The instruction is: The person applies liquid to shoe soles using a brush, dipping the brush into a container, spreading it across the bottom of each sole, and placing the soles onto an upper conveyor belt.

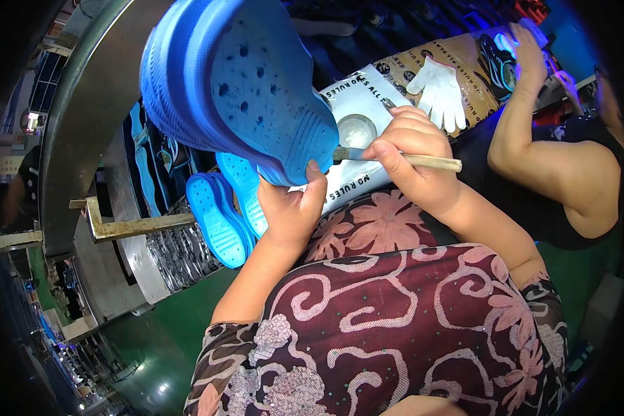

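Observation:
My left hand (291,208) grips a stack of several blue shoe soles (256,90) by the narrow end, thumb on the top face. The top sole has small round holes and fine grooves, and the stack tilts up to the left. In my right hand (416,152) is a brush (433,162) with a pale wooden handle. Its dark bristles lie at the edge of the top sole's narrow end, touching or nearly so. Just beyond the brush, a small round dish (358,130) with whitish contents sits on a white printed sheet (350,90).
More blue soles (218,222) lie to the left, near a metal bar (139,227). A white glove (438,93) rests on brown printed wrapping (475,76). At right, a co-worker's bare arm (534,139) reaches toward a dark shoe (496,66). A curved metal frame (76,118) rises at left.

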`<state>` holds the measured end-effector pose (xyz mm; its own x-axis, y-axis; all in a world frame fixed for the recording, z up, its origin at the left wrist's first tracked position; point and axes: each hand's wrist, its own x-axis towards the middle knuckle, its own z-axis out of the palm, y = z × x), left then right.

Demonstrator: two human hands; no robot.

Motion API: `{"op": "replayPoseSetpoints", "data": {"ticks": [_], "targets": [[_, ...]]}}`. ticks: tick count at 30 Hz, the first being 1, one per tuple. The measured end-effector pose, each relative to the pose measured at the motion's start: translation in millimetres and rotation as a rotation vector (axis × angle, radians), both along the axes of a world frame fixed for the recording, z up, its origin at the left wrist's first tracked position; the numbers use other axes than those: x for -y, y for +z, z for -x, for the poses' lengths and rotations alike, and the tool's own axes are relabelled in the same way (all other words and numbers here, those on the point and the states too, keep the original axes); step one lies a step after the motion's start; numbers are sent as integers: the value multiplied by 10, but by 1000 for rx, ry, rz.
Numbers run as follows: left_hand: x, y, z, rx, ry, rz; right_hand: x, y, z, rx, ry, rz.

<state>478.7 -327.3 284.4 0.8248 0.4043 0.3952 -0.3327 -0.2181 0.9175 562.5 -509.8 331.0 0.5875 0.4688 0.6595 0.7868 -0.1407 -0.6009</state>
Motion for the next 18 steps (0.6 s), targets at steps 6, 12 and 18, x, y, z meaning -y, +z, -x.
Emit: {"op": "replayPoseSetpoints", "data": {"ticks": [6,12,18], "targets": [[-27,0,2,-5,-9,-51,43,34,-30,-76,-62,-50],[-28,7,-13,-64,-38,-28,10,-1,-100,90,3,50],[-7,-29,-24,43,28,-46,52,28,-80,29,38,-9]]}}
